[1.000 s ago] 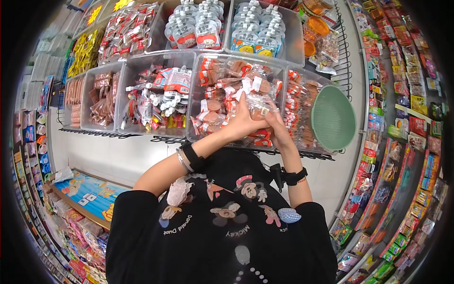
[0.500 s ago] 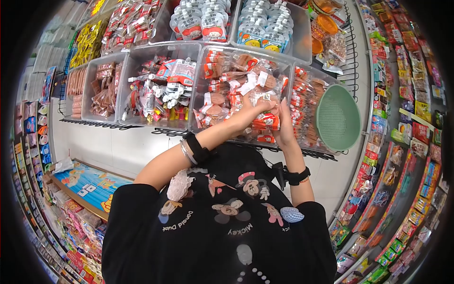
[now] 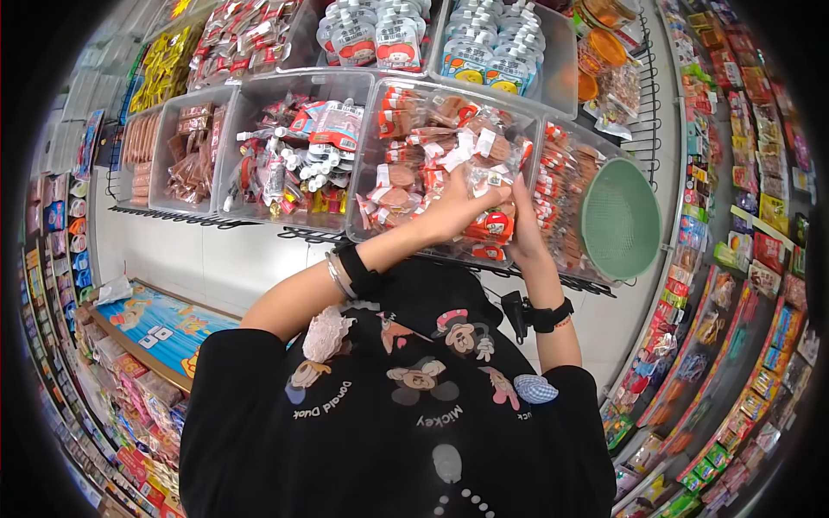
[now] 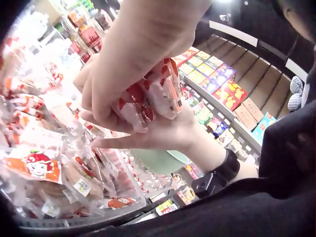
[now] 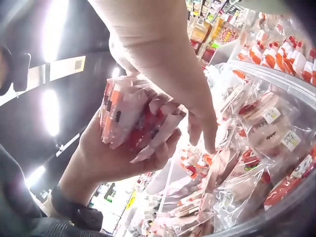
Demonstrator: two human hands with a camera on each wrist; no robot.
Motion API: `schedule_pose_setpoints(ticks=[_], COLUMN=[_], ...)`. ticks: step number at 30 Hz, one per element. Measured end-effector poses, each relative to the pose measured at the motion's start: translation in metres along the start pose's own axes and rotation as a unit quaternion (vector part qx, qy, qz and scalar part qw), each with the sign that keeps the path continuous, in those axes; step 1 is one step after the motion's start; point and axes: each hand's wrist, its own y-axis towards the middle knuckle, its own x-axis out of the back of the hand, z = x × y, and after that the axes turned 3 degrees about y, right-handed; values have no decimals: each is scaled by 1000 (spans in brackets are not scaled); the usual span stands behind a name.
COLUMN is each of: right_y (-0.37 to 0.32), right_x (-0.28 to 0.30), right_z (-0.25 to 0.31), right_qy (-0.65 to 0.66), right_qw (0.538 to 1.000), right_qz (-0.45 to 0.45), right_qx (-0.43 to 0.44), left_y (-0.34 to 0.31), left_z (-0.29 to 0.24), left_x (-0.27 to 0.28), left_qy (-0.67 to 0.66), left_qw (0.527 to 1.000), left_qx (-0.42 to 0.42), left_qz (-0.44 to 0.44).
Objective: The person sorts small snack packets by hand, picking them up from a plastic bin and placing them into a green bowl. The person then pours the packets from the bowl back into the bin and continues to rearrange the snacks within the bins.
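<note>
In the head view, my left hand point(image 3: 456, 209) grips a small bunch of clear-wrapped snack packets point(image 3: 496, 226) with red and orange ends, over a bin of similar packets. My right hand point(image 3: 527, 229) stands upright against their right side. The left wrist view has the bunched packets point(image 4: 165, 89) between my left hand's curled fingers and the palm of my right hand point(image 4: 170, 132), whose fingers reach out straight. From the right wrist, my left hand point(image 5: 96, 158) cups the packets point(image 5: 140, 118) from below, and my right fingers point(image 5: 210, 131) point down past them.
The clear plastic bin point(image 3: 363, 173) below holds loose round snacks in wrappers. A green plastic basket point(image 3: 622, 220) lies on the bin to its right. Spouted pouches point(image 3: 332, 129) fill the left bin, and more pouches point(image 3: 488, 52) stand behind. Wire racking point(image 3: 570, 281) edges the front.
My right hand has drawn back from over the left hand's fingers and straightened beside the packets. The left hand has turned, bringing their red-and-orange ends into view. The head view has shifted slightly.
</note>
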Motion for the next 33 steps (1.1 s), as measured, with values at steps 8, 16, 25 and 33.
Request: schedule_pose_setpoints(ticks=[8,16,25,33], right_y=[-21,-17,-19,-20], right_x=[-10,2,31,27], right_z=[2,-2,-12,-16], right_qy=[-28,3,39,-4], right_qw=[999,998,999,1000], right_qz=[25,66,15,8], right_qx=[-10,-8,-16,-9], left_y=[-9,-17,20,26], left_z=[-8,-18,97,80], left_x=[1,34,109,101], left_qy=[122,277,606,646], left_qw=[987,956,784,754], left_qx=[106,65,-131,-112], left_qz=[4,71,15,32])
